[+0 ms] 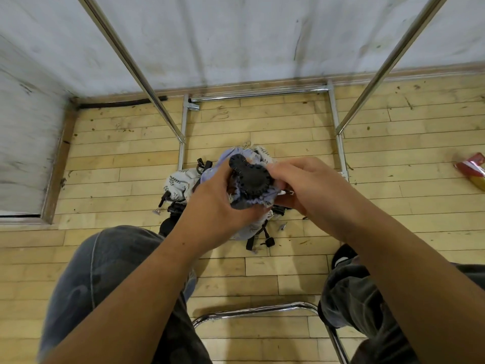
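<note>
While held above the wooden floor [288,271], the dark grey stitched-rim felt patch [250,177] sits on a lilac cloth bundle [262,199]. The left hand [212,206] grips the bundle and the right hand [307,185] pinches the patch edge. Rim stitching looks nearly done, only finishing left.

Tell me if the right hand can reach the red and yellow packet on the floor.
Probably not yet: the right hand is pinching the lilac cloth with the left hand, and the packet lies off to its right, though nothing blocks it.
</note>
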Demonstrator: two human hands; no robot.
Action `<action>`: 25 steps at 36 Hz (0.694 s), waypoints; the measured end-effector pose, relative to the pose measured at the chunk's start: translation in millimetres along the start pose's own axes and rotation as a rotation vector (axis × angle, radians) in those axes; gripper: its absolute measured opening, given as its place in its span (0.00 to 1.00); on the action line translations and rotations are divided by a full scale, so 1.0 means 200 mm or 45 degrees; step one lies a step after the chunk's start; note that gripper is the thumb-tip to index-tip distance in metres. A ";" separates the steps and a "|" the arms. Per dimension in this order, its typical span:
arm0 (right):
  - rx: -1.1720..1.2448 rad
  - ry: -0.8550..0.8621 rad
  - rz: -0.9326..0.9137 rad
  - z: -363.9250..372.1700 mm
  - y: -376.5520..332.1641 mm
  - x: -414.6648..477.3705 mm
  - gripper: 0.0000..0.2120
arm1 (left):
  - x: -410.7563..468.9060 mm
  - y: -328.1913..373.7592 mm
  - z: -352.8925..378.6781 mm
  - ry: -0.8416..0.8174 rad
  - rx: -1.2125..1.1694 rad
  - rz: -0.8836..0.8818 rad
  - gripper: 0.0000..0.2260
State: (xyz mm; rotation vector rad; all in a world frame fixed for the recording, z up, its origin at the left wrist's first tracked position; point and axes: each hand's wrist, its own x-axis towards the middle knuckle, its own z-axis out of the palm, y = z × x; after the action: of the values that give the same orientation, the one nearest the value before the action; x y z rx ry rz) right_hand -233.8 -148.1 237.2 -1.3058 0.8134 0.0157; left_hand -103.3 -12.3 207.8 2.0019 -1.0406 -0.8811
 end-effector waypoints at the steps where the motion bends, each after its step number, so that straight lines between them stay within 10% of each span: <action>1: -0.071 0.014 -0.012 0.00 0.00 0.00 0.20 | 0.00 0.00 0.00 -0.003 0.000 0.000 0.27; 9: -0.320 0.136 -0.251 -0.01 -0.01 -0.04 0.21 | 0.01 0.00 -0.01 -0.058 -0.060 -0.014 0.34; 25: -0.371 0.193 -0.412 -0.02 0.03 -0.01 0.21 | 0.01 -0.02 -0.03 -0.087 -0.084 -0.020 0.17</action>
State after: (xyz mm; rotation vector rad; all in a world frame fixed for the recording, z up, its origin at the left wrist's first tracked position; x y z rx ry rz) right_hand -239.7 -148.4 233.8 -1.7195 0.7366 -0.2319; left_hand -95.9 -11.2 206.0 1.9397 -1.0216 -0.9857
